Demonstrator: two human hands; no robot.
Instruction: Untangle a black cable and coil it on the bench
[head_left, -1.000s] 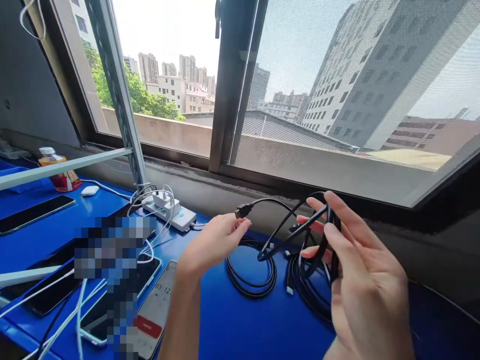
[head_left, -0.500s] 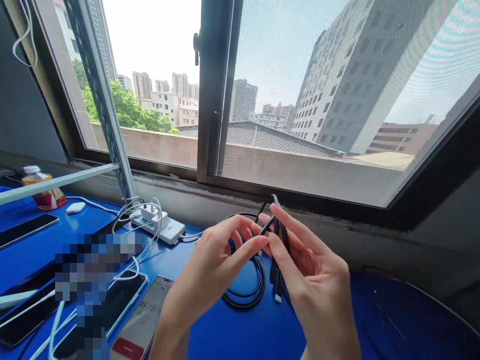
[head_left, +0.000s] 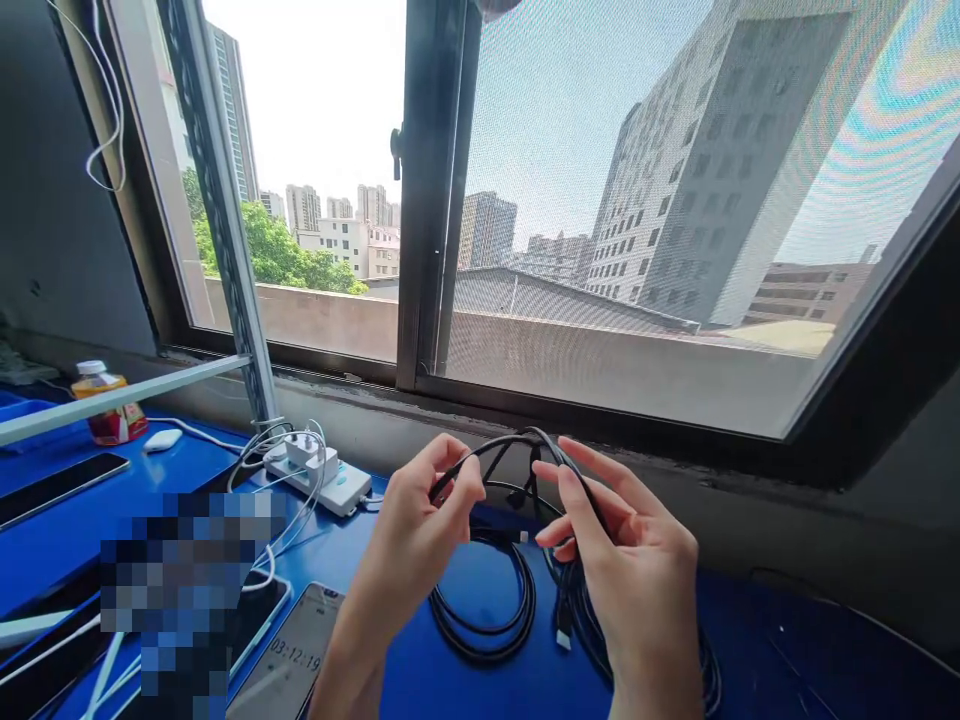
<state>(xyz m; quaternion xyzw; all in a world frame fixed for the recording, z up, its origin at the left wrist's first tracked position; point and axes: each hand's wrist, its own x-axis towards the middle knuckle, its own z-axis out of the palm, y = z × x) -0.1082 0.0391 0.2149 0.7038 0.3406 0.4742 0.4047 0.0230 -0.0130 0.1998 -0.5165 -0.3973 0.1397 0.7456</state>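
Thumb and fingers of my left hand (head_left: 427, 530) are closed on a black cable (head_left: 517, 438). From there it arches over to my right hand (head_left: 630, 560), where it passes between the thumb and fingers; some of those fingers are spread. Below and behind my right hand hangs or lies more looped black cable (head_left: 581, 625); which, I cannot tell. A pale-tipped plug (head_left: 562, 635) shows beside those loops. On the blue table between my hands lies a separate coil of black cable (head_left: 484, 655), with a small light connector (head_left: 519, 537) near its top.
Left of my hands, a phone showing a timer (head_left: 296, 650) lies on the table. A white power strip (head_left: 341, 487) with chargers and white cables stands near the wall. Further left are a metal rack post (head_left: 229, 200), a drink bottle (head_left: 112, 420) and another phone (head_left: 64, 490). The window spans the back.
My hands have moved apart, and the black cable now arches between them. More cable loops show by my right hand. The view has shifted, so the window and table appear lower.
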